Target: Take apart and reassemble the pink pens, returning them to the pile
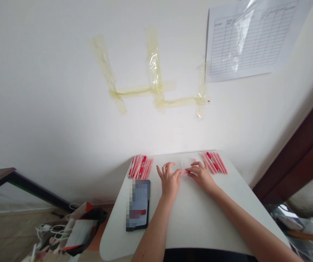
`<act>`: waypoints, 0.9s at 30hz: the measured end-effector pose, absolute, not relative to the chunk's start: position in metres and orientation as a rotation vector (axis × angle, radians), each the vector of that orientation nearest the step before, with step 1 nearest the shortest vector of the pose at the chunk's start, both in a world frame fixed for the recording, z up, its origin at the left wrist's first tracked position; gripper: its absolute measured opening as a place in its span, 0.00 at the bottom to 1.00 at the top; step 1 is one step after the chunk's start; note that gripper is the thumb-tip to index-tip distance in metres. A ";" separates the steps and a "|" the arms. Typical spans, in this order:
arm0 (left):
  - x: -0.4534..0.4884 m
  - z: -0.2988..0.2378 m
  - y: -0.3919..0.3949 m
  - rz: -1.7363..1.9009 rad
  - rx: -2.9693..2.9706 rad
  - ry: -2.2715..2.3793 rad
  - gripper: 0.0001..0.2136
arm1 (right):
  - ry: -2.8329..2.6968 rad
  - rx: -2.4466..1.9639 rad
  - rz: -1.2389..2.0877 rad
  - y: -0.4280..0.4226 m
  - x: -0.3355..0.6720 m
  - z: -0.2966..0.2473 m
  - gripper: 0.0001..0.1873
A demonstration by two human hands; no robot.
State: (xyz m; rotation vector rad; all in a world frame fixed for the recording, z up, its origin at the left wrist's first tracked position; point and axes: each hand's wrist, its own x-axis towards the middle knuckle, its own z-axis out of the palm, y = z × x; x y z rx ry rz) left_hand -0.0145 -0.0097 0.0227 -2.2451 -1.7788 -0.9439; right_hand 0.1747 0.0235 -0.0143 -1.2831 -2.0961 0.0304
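My left hand (169,179) is closed in a pinch at thumb and forefinger, its other fingers raised. It grips one end of a short pink pen part (184,172). From the other side my right hand (202,176) pinches the same part, which lies level between the fingertips just over the white table (200,218). A thin whitish stick, perhaps a pen refill (181,165), lies on the tabletop beneath it. To the left is a row of pink and red pens (141,167). Another such row of pens (216,162) sits right of my right hand.
A dark phone (140,205), partly pixelated, lies on the table's left side. Behind the table rises a white wall (63,91) with yellowed tape (134,91) and a printed sheet (249,43). On the floor at left are cables (55,229) and an orange box (87,208).
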 end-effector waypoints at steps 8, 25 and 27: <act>-0.015 0.021 -0.008 -0.990 -2.210 -1.762 0.06 | -2.088 -1.283 0.071 0.025 0.176 -0.015 0.12; -0.023 0.015 0.001 -0.969 -1.847 -2.198 0.12 | -1.942 -1.317 -0.079 0.028 0.185 -0.013 0.13; -0.023 0.014 0.002 -0.942 -1.824 -2.221 0.14 | -1.954 -1.310 -0.105 0.026 0.184 -0.011 0.13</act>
